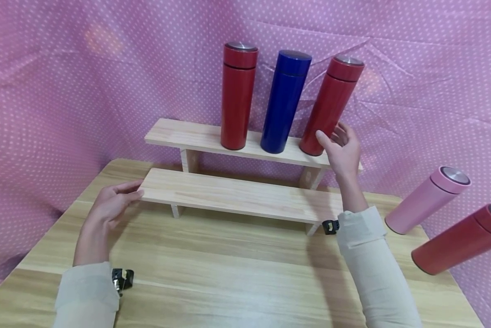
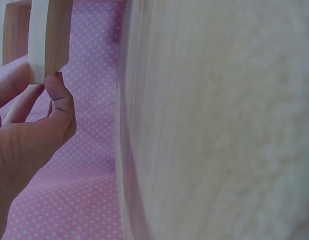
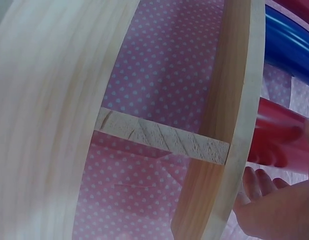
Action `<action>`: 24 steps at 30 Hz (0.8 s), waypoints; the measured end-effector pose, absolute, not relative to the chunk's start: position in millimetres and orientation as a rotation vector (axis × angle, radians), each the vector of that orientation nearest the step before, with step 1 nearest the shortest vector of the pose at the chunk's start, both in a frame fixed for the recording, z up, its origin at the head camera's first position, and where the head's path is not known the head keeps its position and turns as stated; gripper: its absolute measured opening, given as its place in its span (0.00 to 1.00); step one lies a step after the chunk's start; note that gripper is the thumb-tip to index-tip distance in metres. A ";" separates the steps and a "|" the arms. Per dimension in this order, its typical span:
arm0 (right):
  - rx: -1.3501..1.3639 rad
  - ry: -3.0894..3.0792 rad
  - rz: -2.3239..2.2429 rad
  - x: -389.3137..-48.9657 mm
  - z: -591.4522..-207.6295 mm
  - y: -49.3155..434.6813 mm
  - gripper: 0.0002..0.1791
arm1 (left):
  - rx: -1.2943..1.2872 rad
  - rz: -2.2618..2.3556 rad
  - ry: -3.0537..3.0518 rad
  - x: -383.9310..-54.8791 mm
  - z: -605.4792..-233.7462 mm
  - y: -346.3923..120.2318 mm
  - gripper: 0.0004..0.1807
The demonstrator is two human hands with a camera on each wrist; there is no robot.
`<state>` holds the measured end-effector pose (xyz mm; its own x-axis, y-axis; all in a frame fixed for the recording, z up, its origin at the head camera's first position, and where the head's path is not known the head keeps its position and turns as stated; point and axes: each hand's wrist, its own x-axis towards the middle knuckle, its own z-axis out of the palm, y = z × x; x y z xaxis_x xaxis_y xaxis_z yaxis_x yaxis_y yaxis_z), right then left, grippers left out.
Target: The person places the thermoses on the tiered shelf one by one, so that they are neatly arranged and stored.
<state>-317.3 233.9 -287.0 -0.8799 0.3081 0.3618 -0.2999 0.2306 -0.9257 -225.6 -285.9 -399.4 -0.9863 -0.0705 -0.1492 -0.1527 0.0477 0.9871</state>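
A two-tier wooden shelf stands on the table. Three thermos flasks are upright on its upper board [image 1: 179, 130]: a red flask [image 1: 239, 95] at left, a blue flask [image 1: 286, 102] in the middle and another red flask [image 1: 331, 107] at right. My right hand [image 1: 345, 152] holds that right-hand flask low down, thumb on its front and fingers partly hidden behind it; the right wrist view shows this hand [image 3: 277, 205] beside the red flask [image 3: 282, 137]. My left hand [image 1: 111, 202] pinches the left end of the lower board [image 1: 229, 193] between thumb and fingers.
At the right of the table [image 1: 229, 273] stand a pink flask [image 1: 426, 200] and one more red flask [image 1: 462, 239]. Pink dotted cloth [image 1: 126, 82] hangs behind and around the table. A wooden upright [image 3: 162, 137] supports the upper board.
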 end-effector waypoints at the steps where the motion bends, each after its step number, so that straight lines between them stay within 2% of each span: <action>1: -0.014 -2.030 1.697 -315.9 -287.2 235.0 0.40 | -0.238 2.109 2.233 -225.5 -399.3 -285.7 0.38; 9: 0.021 -2.066 1.611 -304.5 -292.3 244.5 0.42 | -0.258 2.090 2.220 -226.4 -400.5 -285.9 0.37; 24: -0.023 -2.000 1.626 -279.8 -299.3 266.3 0.37 | -0.275 2.104 2.203 -225.9 -400.2 -286.5 0.38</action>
